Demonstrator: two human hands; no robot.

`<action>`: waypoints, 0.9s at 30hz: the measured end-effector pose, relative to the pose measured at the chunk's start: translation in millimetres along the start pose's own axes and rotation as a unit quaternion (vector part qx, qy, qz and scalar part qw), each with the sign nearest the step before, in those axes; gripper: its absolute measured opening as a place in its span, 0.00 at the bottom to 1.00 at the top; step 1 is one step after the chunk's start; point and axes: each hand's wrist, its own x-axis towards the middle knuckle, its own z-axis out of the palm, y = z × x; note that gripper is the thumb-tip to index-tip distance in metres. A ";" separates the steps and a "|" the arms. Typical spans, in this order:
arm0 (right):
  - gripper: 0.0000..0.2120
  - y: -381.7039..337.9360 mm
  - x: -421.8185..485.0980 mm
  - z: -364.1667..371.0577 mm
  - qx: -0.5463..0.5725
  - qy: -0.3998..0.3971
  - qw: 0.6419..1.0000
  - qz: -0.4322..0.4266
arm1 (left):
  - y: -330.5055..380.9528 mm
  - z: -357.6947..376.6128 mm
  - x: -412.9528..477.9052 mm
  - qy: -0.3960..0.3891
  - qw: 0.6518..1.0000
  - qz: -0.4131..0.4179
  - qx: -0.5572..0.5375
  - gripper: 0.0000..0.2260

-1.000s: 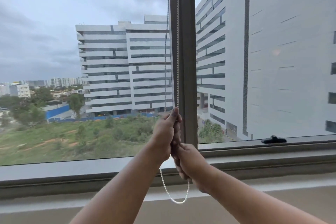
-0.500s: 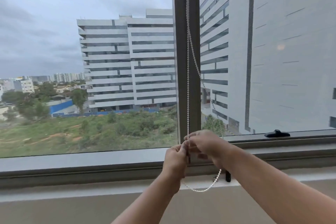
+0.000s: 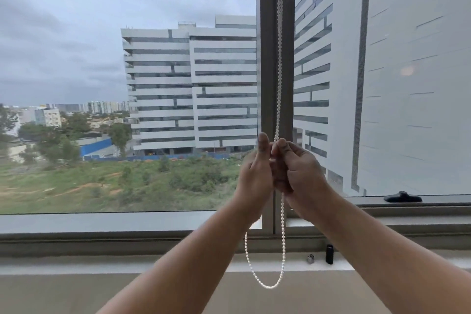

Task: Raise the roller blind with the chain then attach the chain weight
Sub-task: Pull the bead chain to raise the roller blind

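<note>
A white beaded chain (image 3: 279,64) hangs down in front of the dark window mullion (image 3: 267,58) and ends in a loop (image 3: 267,285) below my hands. My left hand (image 3: 256,176) and my right hand (image 3: 298,168) are pressed together at the mullion, both pinching the chain at about sill height. A small black cylinder, the chain weight (image 3: 329,254), stands upright on the sill to the right of the loop. The roller blind itself is out of view above the frame.
A small silvery metal piece (image 3: 310,258) lies on the white sill (image 3: 114,264) left of the black cylinder. A black window handle (image 3: 402,197) sits on the right pane's lower frame. Buildings and grassland show through the glass.
Both hands have risen along the chain from sill level to higher on the mullion. The loop now hangs longer below them, and the view has tilted so the black cylinder shows fully.
</note>
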 end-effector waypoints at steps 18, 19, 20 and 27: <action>0.17 123.4 -83.9 -59.6 -0.161 0.053 0.984 0.059 | -83.0 -10.2 -36.7 0.025 0.986 -0.163 0.015 0.21; 0.14 128.4 -85.0 -66.2 -0.167 0.045 0.981 0.087 | -91.4 -12.9 -40.4 0.036 0.985 -0.163 0.043 0.21; 0.09 130.3 -83.1 -72.1 -0.183 0.040 0.977 0.103 | -96.2 -15.4 -41.8 0.048 0.985 -0.155 0.059 0.22; 0.10 62.4 -30.3 -51.4 -0.082 0.122 0.988 0.039 | -98.8 -20.6 -43.9 0.044 0.992 -0.108 0.053 0.17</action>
